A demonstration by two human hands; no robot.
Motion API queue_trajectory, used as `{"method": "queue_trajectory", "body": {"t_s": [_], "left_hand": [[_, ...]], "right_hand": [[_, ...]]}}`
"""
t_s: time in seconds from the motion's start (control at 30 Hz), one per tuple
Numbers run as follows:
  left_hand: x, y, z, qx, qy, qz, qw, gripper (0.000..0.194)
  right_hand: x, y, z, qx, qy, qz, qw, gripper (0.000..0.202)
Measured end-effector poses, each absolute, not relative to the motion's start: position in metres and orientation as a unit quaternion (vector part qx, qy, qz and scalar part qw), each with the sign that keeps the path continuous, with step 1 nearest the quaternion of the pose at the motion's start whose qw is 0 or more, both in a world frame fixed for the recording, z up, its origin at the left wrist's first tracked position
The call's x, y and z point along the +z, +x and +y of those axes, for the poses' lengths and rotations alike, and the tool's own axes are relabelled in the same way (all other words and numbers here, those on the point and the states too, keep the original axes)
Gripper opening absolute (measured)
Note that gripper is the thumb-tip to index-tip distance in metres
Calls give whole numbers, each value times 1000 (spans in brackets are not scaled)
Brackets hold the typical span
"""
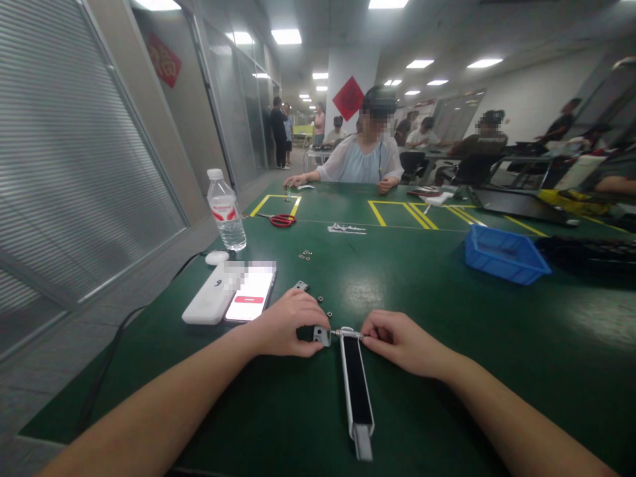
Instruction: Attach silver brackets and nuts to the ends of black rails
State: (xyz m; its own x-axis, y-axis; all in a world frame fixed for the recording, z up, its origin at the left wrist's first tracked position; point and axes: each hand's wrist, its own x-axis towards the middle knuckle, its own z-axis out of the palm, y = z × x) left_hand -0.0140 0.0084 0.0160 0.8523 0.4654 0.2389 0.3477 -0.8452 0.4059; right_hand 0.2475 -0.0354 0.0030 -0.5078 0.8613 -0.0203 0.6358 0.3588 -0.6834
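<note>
My left hand (293, 324) pinches a small grey metal bracket with holes (322, 336) between thumb and fingers. The bracket sits at the left end of a thin metal rod (336, 332), which runs into the top of a long white-framed bar with a black face (356, 384). A grey tab (363, 442) sticks out of the bar's near end. On the other side, my right hand (392, 338) is closed at the bar's top right corner, its fingertips on a small part there that I cannot make out. Another grey bracket (301, 285) lies beyond my left hand, near two small nuts (320, 299).
Several small rings (305, 255) lie farther up the green table (422, 411). At left are a phone (251, 291), a white power bank (211, 295) and a water bottle (227, 212). Red-handled scissors (283, 220) and a blue bin (504, 255) lie beyond. A person (360, 159) sits opposite.
</note>
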Motion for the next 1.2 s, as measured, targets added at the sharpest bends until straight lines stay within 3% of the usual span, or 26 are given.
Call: {"method": "queue_trajectory", "body": {"t_s": [0.4,0.83,1.2], "left_hand": [[15,-11,4,152,955,229,107,22],[10,-8,2,173,943,245,142,19],[7,-4,-2,158,943,271,111,17]], "right_hand": [[3,249,-35,322,-460,-809,175,9],[2,249,-35,321,-449,-814,183,10],[3,247,-34,320,-453,-812,182,12]]}}
